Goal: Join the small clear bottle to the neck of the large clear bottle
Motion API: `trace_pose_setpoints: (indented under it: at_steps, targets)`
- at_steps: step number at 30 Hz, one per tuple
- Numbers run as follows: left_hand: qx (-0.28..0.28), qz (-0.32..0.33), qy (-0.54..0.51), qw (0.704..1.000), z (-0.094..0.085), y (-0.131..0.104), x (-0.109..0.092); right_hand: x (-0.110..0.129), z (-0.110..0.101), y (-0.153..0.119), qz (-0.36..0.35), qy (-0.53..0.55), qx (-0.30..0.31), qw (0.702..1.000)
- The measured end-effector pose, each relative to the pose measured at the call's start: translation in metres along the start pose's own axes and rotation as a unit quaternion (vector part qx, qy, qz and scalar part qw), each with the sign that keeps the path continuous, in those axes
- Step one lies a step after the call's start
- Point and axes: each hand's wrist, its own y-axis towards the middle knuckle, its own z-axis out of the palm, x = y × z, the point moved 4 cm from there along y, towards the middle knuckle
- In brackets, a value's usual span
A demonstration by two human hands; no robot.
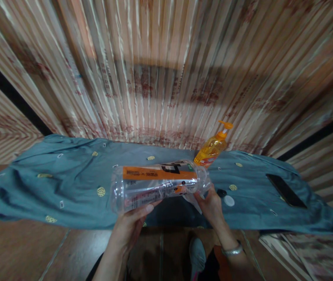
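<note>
A large clear plastic bottle (157, 181) with an orange and black printed label lies sideways in the air above the table. My left hand (135, 218) grips it from below near its base, with the thumb along the side. At the neck end, my right hand (209, 205) is closed on the bottle, its fingers partly hidden. Something thin and white, like a tissue (194, 203), hangs beside the right hand. Just right of that hand lie a small black cap (221, 193) and a round white disc (229, 200).
An orange pump bottle (211, 150) stands behind the clear bottle's neck. A dark phone (286, 191) rests at the right on the blue-green cloth (75, 187) covering the table. A striped curtain (154, 78) hangs close behind, with dark poles (14, 93) at the sides.
</note>
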Motion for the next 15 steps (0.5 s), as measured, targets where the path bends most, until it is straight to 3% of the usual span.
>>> trace_pose_setpoints:
  at_steps: [15]
  targets:
    - [0.000,-0.001,0.001,1.000,0.0015,-0.0007,-0.0006,0.0008,-0.0011,-0.0005,0.003,0.000,-0.013,1.000]
